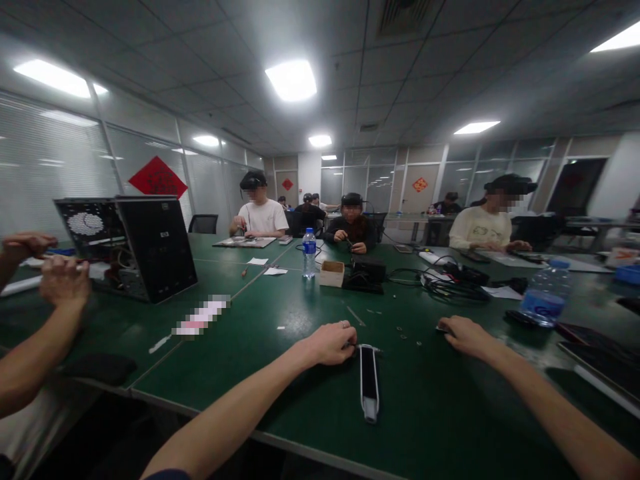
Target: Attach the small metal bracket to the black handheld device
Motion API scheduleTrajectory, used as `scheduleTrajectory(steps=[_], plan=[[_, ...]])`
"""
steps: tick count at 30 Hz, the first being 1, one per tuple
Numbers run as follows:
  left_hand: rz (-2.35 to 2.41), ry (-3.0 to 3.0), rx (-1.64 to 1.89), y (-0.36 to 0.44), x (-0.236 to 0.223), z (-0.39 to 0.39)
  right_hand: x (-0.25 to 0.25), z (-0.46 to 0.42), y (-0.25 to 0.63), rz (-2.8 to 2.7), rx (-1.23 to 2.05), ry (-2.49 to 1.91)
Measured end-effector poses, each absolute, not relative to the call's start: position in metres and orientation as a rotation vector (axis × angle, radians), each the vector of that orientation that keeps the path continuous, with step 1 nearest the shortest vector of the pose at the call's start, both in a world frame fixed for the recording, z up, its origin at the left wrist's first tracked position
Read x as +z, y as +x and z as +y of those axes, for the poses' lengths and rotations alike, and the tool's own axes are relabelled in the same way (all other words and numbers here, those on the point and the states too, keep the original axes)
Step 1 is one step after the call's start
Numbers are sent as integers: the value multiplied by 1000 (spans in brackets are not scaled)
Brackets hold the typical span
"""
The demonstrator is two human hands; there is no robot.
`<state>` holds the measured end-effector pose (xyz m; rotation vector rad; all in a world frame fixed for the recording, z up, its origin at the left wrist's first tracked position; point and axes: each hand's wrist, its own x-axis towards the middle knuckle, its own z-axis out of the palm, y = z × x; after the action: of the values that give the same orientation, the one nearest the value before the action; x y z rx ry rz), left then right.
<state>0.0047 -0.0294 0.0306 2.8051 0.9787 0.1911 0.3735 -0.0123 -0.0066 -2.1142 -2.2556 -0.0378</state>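
The left hand [329,344] curls down at the top end of a long black strip [369,380] with a gray tip. Its fingers are hidden, so I can't tell if they pinch. The strip lies flat on a smooth green table [440,413]. Right of the strip are tiny round metal bits [401,331], then the right hand [465,337], its fingers resting on a small dark thing [442,329] that is hard to see.
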Motion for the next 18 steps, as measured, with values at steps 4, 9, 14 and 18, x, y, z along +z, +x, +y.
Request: scheduleTrajectory(steps=[4, 9, 14, 18], plan=[[982, 2793, 179, 4, 30, -29, -1, -13, 371, -2227, -102, -2074], [971, 2814, 193, 5, 27, -26, 13, -24, 350, -2173, -48, -1849], [989, 2818, 162, 6, 32, -30, 23, -39, 312, -2101, 204, -1628], [1019, 2836, 126, 6, 34, -31, 19, -46, 288, -2045, 602, -1446]])
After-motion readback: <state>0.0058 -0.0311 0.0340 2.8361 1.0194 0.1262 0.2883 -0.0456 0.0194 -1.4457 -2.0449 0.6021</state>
